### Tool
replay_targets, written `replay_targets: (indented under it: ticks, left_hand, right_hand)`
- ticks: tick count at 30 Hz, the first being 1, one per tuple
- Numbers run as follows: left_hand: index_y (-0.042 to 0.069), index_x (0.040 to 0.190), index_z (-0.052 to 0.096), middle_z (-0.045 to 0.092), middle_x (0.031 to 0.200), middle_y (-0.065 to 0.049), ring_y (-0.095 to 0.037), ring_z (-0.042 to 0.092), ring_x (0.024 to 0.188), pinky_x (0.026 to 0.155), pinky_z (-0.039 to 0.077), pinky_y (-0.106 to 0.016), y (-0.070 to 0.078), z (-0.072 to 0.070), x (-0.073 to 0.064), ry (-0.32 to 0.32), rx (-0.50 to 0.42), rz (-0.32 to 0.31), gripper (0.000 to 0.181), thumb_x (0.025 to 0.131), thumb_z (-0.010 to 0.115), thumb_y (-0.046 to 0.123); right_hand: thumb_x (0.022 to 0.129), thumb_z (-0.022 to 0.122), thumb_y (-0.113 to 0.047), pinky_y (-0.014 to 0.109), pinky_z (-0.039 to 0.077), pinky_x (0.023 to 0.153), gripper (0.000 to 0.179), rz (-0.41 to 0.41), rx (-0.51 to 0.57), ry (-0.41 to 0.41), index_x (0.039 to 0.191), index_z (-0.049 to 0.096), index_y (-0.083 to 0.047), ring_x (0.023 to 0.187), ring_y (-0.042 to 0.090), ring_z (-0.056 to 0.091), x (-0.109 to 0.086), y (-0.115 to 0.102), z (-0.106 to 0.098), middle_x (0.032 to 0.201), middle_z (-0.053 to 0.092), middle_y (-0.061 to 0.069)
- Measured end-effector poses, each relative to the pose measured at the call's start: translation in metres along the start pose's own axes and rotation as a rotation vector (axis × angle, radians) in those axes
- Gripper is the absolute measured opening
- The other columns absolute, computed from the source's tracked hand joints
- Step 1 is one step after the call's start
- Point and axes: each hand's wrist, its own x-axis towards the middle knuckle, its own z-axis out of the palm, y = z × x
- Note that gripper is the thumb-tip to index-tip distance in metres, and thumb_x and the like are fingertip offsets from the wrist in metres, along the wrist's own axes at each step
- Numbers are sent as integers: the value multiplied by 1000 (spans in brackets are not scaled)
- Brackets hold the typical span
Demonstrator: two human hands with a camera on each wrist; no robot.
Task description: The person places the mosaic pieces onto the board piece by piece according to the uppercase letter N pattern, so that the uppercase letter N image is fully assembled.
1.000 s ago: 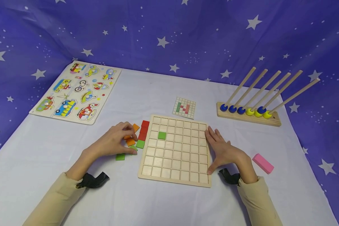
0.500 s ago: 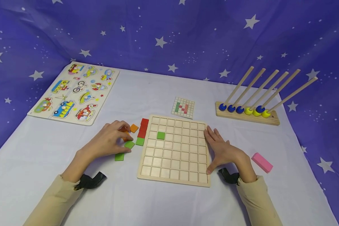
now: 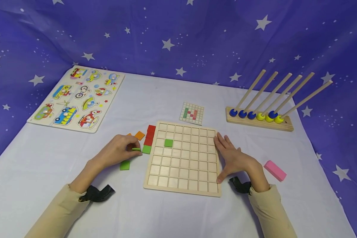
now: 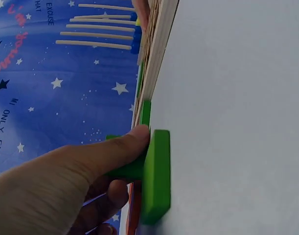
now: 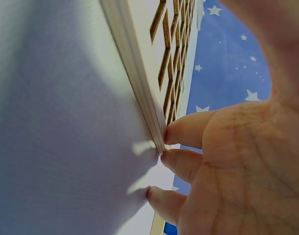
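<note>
Green-coloured and square, a small tile is pinched between the thumb and fingers of the left hand, near a column of red square tiles beside a pale wooden grid board. The board's right edge is touched by the right hand, whose fingers are spread. Another green square tile is seated in one cell.

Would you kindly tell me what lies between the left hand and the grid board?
The head view shows a loose green tile, next to red tiles.
</note>
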Motion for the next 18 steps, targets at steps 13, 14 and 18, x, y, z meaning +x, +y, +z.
replay_targets:
  ticks: [13,14,18]
  left_hand:
    - [9,98,75,73,87,3,-3,52,70,63,43,-21,10,4,8,103,-98,-23,19,80,76,9]
    - [8,101,75,73,89,2,-3,52,71,63,43,-20,12,5,10,91,-122,-30,20,81,76,10]
    - [5,108,73,74,90,0,-2,52,70,64,43,-19,21,12,21,21,-187,-24,24,84,72,8]
  right_hand:
    - [48,93,-45,80,10,99,147,-2,-1,2,153,1,0,146,45,-8,0,-1,0,160,-10,19]
    - [48,93,-45,80,10,99,147,0,-1,2,153,1,0,146,45,-9,0,-1,0,160,-10,19]
    - [48,93,-45,80,10,99,146,3,-2,3,153,1,0,146,44,-9,0,-1,0,160,-10,19]
